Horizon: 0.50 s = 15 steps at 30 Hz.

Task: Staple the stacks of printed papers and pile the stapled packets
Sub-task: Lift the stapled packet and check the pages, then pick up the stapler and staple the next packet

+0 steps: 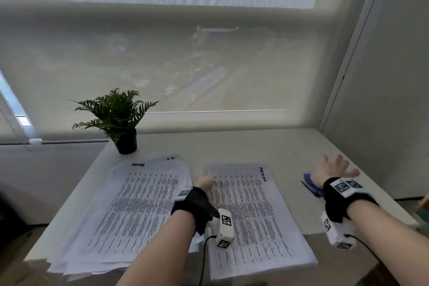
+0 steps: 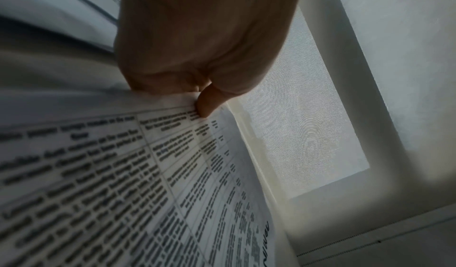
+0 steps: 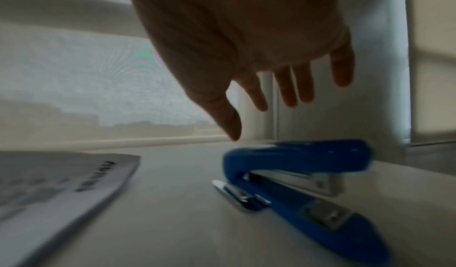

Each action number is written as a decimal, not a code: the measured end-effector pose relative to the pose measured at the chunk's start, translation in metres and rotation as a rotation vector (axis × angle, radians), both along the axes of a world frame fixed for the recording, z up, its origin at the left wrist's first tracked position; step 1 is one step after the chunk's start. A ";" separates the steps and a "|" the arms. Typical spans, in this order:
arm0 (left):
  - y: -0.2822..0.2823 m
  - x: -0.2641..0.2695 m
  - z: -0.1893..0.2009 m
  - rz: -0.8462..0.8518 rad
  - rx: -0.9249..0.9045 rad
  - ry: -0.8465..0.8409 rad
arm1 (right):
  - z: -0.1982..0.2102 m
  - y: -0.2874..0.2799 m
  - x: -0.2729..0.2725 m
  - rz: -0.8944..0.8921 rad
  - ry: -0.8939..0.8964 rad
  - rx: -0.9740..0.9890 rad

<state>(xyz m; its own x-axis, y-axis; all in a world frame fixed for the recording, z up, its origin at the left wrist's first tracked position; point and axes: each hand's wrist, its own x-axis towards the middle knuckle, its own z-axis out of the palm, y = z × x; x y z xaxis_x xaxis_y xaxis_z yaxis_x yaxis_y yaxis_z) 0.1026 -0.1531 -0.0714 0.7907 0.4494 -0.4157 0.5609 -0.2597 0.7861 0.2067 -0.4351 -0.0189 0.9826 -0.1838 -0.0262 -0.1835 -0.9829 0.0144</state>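
Handwritten "ADMIN" in black marker stands on the top edge of the left paper stack (image 1: 130, 204). "H.R." is written on a sheet (image 1: 171, 158) sticking out behind that stack. "ADMIN" runs sideways down the corner of the right paper stack (image 1: 255, 216). The printed table text is too blurred to read.

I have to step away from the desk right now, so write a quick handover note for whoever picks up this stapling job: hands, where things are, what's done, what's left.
Left hand: pinching the far left corner of the right-hand stack of printed white papers, which is marked ADMIN.
Right hand: open, fingers spread, above the blue metal stapler, not touching it.
The stapler lies on the white desk, right of that stack, beside a silver pen.
A thicker, loosely fanned pile of printed sheets lies on the left, near a small potted fern.
Done: no staple can be made out in any stack.
Left: pick up the stapler, staple the pinched corner, then staple and pile the rest.
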 end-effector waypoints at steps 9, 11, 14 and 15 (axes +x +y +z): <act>-0.003 0.002 -0.002 0.103 -0.095 -0.054 | -0.007 -0.001 0.000 -0.005 0.217 0.260; -0.004 0.003 -0.005 0.144 -0.129 -0.078 | 0.003 0.009 0.003 -0.038 0.147 0.405; -0.004 0.007 -0.014 0.180 -0.205 -0.129 | 0.025 0.039 0.019 -0.010 0.002 0.754; -0.003 0.009 -0.020 0.191 -0.228 -0.160 | 0.033 0.053 0.022 0.012 -0.024 0.923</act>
<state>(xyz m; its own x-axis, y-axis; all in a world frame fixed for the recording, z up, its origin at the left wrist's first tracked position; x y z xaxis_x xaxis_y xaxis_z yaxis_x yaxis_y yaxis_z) 0.1120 -0.1565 -0.0910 0.7646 0.5055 -0.3999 0.4473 0.0305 0.8939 0.2289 -0.3819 0.0138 0.9865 -0.0897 -0.1369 -0.1632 -0.6043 -0.7798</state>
